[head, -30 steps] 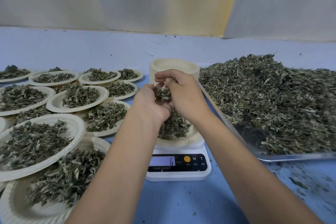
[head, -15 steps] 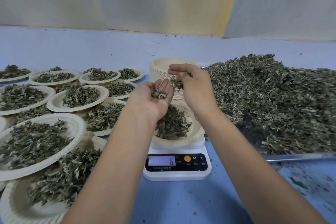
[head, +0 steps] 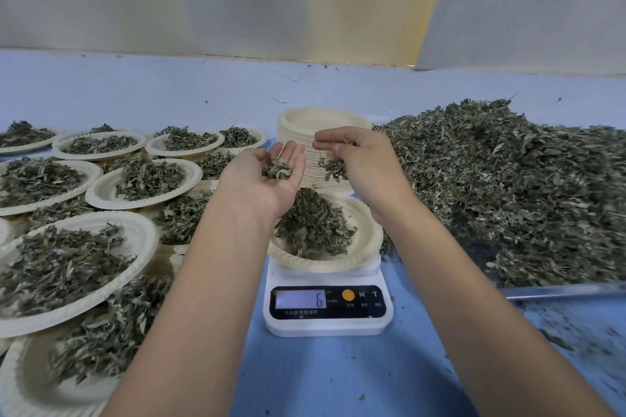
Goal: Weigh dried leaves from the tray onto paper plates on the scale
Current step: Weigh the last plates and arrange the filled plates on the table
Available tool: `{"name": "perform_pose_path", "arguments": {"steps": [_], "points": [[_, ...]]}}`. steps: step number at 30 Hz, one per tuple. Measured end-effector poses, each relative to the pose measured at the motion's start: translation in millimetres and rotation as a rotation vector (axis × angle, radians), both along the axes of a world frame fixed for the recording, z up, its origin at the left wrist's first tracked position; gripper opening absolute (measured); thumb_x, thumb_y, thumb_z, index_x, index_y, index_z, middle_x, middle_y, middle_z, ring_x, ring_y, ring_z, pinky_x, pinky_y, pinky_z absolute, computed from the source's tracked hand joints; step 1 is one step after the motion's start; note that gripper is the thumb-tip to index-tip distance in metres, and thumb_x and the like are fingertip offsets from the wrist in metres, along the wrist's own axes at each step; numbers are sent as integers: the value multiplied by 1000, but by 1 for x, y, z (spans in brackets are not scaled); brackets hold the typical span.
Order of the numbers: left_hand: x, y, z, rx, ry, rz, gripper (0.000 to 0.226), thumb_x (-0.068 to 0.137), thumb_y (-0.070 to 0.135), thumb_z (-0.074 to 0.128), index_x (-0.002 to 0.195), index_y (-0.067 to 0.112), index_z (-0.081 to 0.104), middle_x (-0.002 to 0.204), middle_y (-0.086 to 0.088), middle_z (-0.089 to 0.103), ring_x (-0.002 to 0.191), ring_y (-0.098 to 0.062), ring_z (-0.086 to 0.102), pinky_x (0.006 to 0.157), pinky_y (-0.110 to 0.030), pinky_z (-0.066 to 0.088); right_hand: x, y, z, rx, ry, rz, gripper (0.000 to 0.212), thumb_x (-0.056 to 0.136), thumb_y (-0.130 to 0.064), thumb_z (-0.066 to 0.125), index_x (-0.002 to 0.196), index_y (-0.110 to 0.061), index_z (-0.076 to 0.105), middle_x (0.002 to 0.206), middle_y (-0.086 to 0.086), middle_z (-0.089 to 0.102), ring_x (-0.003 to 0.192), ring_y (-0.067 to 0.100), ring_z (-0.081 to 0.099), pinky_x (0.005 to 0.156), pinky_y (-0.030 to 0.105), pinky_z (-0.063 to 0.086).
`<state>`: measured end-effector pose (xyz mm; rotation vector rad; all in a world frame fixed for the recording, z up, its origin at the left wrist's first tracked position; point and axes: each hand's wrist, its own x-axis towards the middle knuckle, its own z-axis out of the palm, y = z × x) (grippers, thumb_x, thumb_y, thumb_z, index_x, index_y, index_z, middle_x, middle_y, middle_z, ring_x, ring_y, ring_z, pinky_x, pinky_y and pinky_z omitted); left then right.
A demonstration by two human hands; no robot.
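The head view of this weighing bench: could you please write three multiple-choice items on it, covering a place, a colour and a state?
1. The stack of empty plates stands where, relative to the scale? A behind; B in front; C on top.
2. The scale's round button is? A blue; B orange-yellow; C green.
3. The left hand is? A clenched, empty; B flat on the table; C palm up, holding dried leaves.
Key: 1A, it rises beyond the scale; 2B, orange-yellow beside the display; 3C, open fingers cradle leaves.
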<state>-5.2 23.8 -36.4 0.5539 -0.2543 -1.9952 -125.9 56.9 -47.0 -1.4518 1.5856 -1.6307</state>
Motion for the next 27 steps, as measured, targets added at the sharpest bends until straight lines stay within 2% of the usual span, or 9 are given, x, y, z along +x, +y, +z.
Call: {"name": "perform_pose_path", "arguments": {"steps": [4, 7, 11, 14, 18, 23, 25, 27], "points": [[1, 0, -1, -2, -9, -1, 32, 102, 12, 34, 82, -3, 54, 87, -20, 59, 95, -29, 59, 84, -36, 49, 0, -2, -1, 21, 7, 15, 34, 91, 8, 39, 98, -13, 66, 92, 1, 68, 81, 3, 56, 76, 16, 45], [2, -1, -1, -1, -8, 7, 32, 102, 13, 33, 84, -3, 54, 87, -21, 59, 93, -29, 59, 84, -36, 49, 0, -2, -3, 39, 14, 44, 40, 86, 14, 37, 99, -11, 65, 91, 3, 67, 85, 6, 59, 75, 14, 47], [1, 0, -2, -2, -10, 9, 32, 102, 13, 32, 84, -4, 53, 87, -21, 59, 93, -29, 58, 83, -36, 49, 0, 0, -3, 50, 78, 42, 37, 86, 12, 42, 105, -8, 67, 94, 2, 69, 87, 4, 61, 71, 11, 49], [1, 0, -2, -6, -14, 7, 32, 102, 12, 31, 84, -4, 53, 90, -21, 59, 94, -29, 58, 83, -36, 48, 2, 2, -3, 41, 67, 38, 32, 86, 10, 47, 105, -7, 67, 96, 5, 69, 92, 9, 62, 84, 23, 50], [1, 0, -2, -8, -12, 7, 32, 102, 12, 31, 85, -4, 54, 90, -21, 59, 93, -30, 58, 82, -37, 48, 2, 2, -2, 21, 44, 29, 31, 86, 11, 47, 103, -6, 67, 95, 6, 68, 91, 10, 62, 82, 24, 50], [2, 0, -2, 1, -10, 12, 33, 102, 12, 30, 85, -4, 53, 87, -22, 59, 92, -30, 58, 83, -37, 48, 2, 0, -2, 27, 32, 28, 27, 87, 8, 51, 97, -11, 67, 94, 4, 70, 97, 13, 65, 88, 29, 50], [1, 0, -2, 5, -5, 13, 33, 101, 12, 30, 84, -4, 53, 87, -22, 58, 93, -30, 58, 84, -37, 49, 1, 0, -2, 32, 21, 30, 28, 87, 6, 49, 94, -14, 67, 91, 2, 70, 93, 11, 64, 82, 25, 51], [1, 0, -2, 7, -4, 14, 33, 102, 12, 30, 84, -4, 53, 87, -22, 58, 94, -30, 58, 85, -37, 49, 2, 0, -1, 31, 1, 33, 31, 88, 6, 43, 92, -13, 67, 88, 0, 69, 87, 10, 63, 70, 15, 47]]}}
